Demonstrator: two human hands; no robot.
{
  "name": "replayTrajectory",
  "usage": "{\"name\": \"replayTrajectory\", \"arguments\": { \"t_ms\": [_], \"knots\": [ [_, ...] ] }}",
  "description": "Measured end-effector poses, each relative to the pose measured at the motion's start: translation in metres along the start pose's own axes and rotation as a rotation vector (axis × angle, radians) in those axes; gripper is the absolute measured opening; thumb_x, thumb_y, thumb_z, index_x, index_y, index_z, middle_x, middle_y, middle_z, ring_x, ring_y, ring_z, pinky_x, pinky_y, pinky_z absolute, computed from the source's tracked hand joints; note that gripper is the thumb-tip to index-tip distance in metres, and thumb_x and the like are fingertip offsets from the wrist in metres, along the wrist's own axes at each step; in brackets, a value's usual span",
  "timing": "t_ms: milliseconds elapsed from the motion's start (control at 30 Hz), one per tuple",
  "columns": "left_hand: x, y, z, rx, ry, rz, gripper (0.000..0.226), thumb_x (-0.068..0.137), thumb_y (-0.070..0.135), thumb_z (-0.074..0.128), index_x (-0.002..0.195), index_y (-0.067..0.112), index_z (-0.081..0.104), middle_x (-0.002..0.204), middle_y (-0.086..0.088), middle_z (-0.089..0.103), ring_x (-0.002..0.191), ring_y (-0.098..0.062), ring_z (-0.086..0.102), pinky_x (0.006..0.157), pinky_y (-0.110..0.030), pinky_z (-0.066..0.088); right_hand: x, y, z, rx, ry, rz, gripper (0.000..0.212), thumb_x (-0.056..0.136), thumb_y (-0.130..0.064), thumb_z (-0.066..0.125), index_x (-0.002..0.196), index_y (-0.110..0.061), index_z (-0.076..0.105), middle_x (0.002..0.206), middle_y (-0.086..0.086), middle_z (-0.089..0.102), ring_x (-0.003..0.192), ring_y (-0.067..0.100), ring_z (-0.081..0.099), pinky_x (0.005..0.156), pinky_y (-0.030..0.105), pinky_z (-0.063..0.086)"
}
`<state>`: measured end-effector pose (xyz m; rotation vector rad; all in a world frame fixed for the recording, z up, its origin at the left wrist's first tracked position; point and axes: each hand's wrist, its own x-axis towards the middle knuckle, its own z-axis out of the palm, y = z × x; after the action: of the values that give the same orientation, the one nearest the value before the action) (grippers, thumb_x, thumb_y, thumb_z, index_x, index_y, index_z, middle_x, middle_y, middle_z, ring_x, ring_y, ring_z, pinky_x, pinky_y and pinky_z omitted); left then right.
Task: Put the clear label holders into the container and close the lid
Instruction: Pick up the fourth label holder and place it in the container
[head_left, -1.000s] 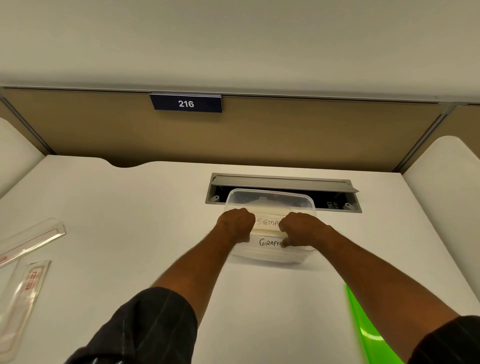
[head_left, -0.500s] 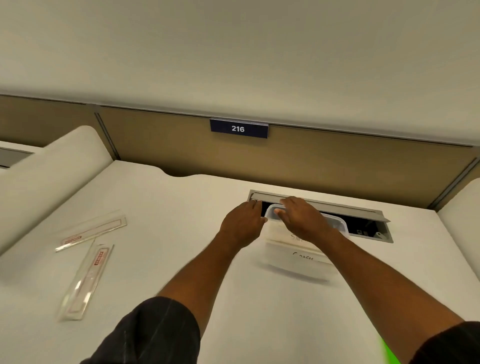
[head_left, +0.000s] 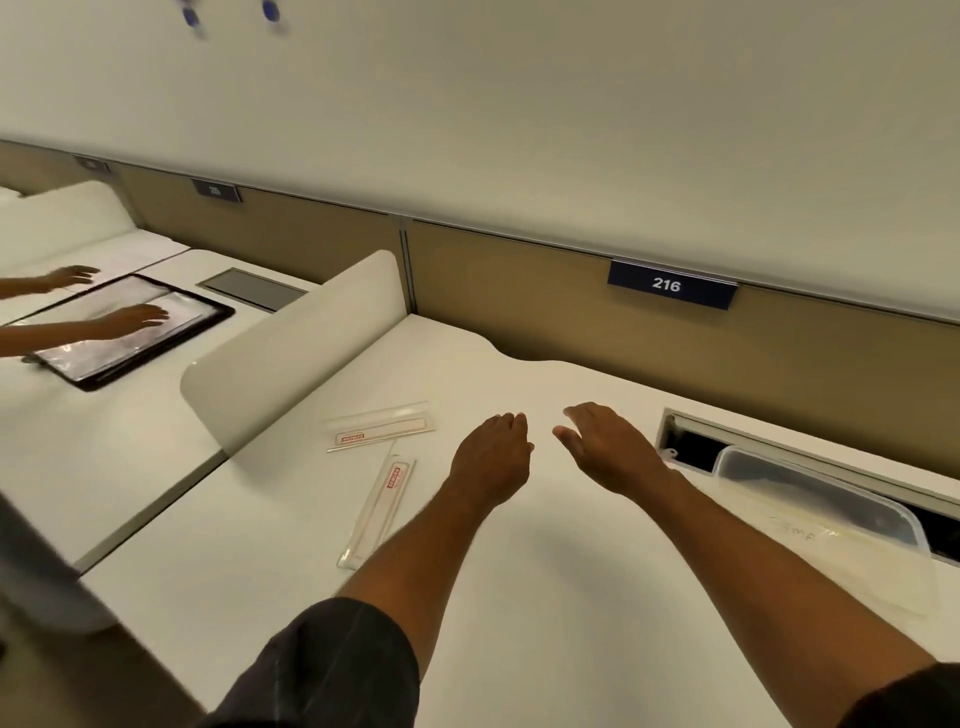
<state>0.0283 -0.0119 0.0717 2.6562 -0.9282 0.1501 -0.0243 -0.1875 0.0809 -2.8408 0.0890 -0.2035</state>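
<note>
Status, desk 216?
Left hand and right hand open, empty. Two label holders on desk. Container right. Path clear.

Two label holders are lying on the desk, the farther label holder just behind the nearer label holder, both left of the left hand. The right hand is being held between that hand and the container, which is sitting at the desk's right, against the cable tray. A divider panel is standing left of the holders.

White desk, two label holders
</note>
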Motion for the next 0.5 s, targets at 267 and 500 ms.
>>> {"name": "replayTrajectory", "arguments": {
  "t_ms": [267, 500],
  "knots": [
    [-0.037, -0.092, -0.026, 0.220, -0.004, -0.283, 0.009, 0.084, 0.021, 0.061, 0.090, 0.014, 0.062, 0.091, -0.003, 0.065, 0.085, -0.020, 0.063, 0.064, -0.030, 0.047, 0.043, -0.076, 0.042, 0.026, -0.076, -0.067, 0.050, 0.099, -0.046, 0.035, 0.136, -0.014, 0.045, 0.139, 0.005, 0.051, 0.128, 0.024, 0.044, 0.102, 0.035, 0.036],
    [-0.060, -0.157, -0.001, 0.148, -0.191, -0.477, 0.018, 0.085, 0.004, 0.044, 0.093, 0.010, 0.060, 0.100, -0.008, 0.063, 0.092, -0.028, 0.063, 0.072, -0.032, 0.047, 0.070, -0.111, 0.083, 0.015, -0.146, -0.087, 0.047, 0.099, -0.044, 0.037, 0.132, -0.013, 0.047, 0.133, 0.007, 0.054, 0.124, 0.026, 0.046, 0.099, 0.037, 0.040]
  ]
}}
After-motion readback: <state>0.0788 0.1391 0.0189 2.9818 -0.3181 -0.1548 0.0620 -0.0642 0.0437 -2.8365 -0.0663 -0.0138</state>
